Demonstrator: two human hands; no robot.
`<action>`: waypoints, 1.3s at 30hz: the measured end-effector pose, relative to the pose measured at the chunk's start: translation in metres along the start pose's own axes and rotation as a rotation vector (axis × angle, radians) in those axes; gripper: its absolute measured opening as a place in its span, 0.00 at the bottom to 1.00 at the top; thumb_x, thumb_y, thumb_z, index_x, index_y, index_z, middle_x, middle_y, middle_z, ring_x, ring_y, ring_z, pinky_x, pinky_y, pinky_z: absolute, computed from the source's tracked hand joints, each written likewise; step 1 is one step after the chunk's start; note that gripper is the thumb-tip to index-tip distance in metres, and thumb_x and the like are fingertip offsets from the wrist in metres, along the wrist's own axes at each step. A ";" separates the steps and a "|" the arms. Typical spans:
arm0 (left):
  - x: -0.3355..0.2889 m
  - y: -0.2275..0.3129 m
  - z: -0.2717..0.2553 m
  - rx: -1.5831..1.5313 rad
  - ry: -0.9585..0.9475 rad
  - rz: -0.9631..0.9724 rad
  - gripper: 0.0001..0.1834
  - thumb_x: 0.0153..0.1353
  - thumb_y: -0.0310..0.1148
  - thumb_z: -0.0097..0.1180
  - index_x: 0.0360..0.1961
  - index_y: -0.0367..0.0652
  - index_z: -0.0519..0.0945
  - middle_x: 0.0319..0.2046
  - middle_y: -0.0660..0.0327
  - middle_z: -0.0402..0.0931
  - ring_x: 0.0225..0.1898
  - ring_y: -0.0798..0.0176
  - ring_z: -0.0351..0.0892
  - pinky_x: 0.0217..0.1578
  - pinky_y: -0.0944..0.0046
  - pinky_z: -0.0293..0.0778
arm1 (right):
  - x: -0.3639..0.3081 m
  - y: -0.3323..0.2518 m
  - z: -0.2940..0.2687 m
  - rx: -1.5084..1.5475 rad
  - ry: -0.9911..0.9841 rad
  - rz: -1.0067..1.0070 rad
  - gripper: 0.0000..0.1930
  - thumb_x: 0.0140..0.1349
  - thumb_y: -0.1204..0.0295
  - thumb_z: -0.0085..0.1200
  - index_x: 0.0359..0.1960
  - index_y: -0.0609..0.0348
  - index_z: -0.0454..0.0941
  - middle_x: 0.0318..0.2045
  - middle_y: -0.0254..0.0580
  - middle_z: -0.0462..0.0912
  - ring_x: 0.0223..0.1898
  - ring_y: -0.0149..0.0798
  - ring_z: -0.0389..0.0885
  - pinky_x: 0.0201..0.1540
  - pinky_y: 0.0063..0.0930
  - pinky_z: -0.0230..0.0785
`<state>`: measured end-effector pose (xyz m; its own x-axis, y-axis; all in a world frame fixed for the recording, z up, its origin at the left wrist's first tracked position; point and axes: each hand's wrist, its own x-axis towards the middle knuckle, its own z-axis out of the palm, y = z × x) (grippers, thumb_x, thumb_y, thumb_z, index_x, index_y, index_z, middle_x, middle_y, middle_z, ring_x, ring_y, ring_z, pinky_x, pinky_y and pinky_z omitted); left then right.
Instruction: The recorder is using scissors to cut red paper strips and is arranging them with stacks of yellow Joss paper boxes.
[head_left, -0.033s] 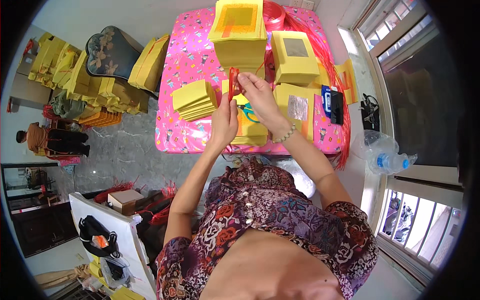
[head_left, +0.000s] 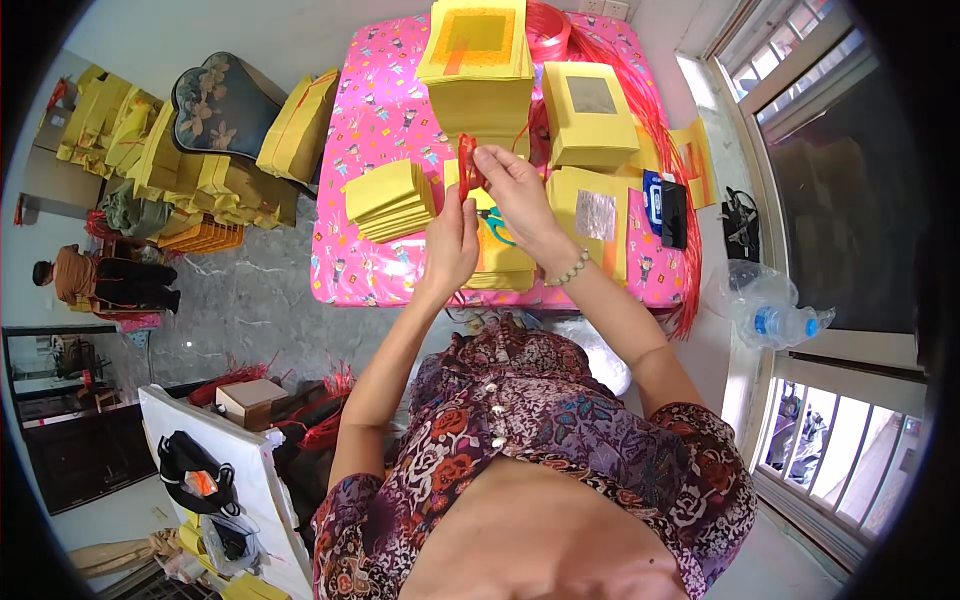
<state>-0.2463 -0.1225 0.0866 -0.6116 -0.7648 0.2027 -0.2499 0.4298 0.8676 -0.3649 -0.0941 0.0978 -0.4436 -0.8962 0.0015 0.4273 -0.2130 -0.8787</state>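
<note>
Hands point(head_left: 523, 200) w/ red strip point(head_left: 466, 163) over yel. paper point(head_left: 500, 268).

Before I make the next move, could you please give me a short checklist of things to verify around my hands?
1. Red strip held by left grip and right grip: ok.
2. Knot in the strip: cannot tell, too small.
3. Scissors out of the way: not ok, lying on the front yellow stack.
4. Tall yellow stack upright: ok.
5. Black phone apart from right grip: ok.
</note>
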 end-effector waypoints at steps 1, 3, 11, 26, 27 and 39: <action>0.001 0.000 0.002 0.029 0.000 0.012 0.11 0.67 0.33 0.38 0.46 0.40 0.65 0.19 0.47 0.71 0.22 0.41 0.73 0.20 0.48 0.62 | -0.001 0.000 0.004 0.000 -0.001 -0.010 0.11 0.67 0.68 0.45 0.44 0.61 0.75 0.37 0.31 0.78 0.39 0.22 0.74 0.44 0.17 0.66; 0.003 0.001 0.005 0.087 -0.002 0.019 0.10 0.66 0.33 0.38 0.45 0.40 0.64 0.20 0.44 0.72 0.23 0.36 0.71 0.21 0.44 0.62 | -0.006 -0.004 0.010 -0.011 -0.005 0.030 0.12 0.67 0.68 0.44 0.45 0.61 0.75 0.37 0.30 0.78 0.39 0.22 0.74 0.44 0.17 0.66; 0.012 0.000 0.010 -0.075 0.181 0.073 0.10 0.67 0.33 0.39 0.38 0.38 0.67 0.25 0.51 0.72 0.28 0.49 0.74 0.27 0.56 0.66 | -0.009 -0.004 0.019 -0.028 -0.019 -0.046 0.13 0.68 0.66 0.43 0.46 0.59 0.75 0.38 0.30 0.77 0.43 0.22 0.71 0.47 0.20 0.64; 0.022 0.046 -0.151 -1.655 0.201 0.080 0.13 0.68 0.35 0.38 0.25 0.45 0.62 0.17 0.70 0.50 0.15 0.73 0.46 0.15 0.72 0.46 | -0.035 -0.032 0.012 -0.560 -0.922 0.209 0.17 0.70 0.61 0.36 0.34 0.61 0.73 0.20 0.29 0.68 0.25 0.25 0.67 0.26 0.23 0.62; 0.018 0.031 -0.176 -1.749 0.215 0.115 0.13 0.67 0.32 0.38 0.24 0.44 0.61 0.17 0.69 0.50 0.15 0.73 0.45 0.15 0.71 0.45 | -0.031 -0.032 0.001 -0.598 -0.948 0.101 0.18 0.69 0.60 0.37 0.32 0.61 0.73 0.19 0.29 0.66 0.23 0.25 0.65 0.25 0.23 0.60; -0.152 -0.231 -0.342 -0.205 0.730 -0.781 0.10 0.60 0.39 0.47 0.29 0.44 0.70 0.17 0.63 0.65 0.14 0.67 0.62 0.15 0.66 0.61 | 0.004 -0.100 -0.073 -0.992 -0.997 0.379 0.17 0.68 0.61 0.37 0.25 0.58 0.68 0.19 0.28 0.67 0.25 0.24 0.65 0.29 0.20 0.60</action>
<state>0.1613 -0.2695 0.0110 0.2724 -0.9219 -0.2755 -0.2043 -0.3353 0.9197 -0.4672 -0.0483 0.1510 0.4661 -0.8169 -0.3399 -0.5001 0.0736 -0.8628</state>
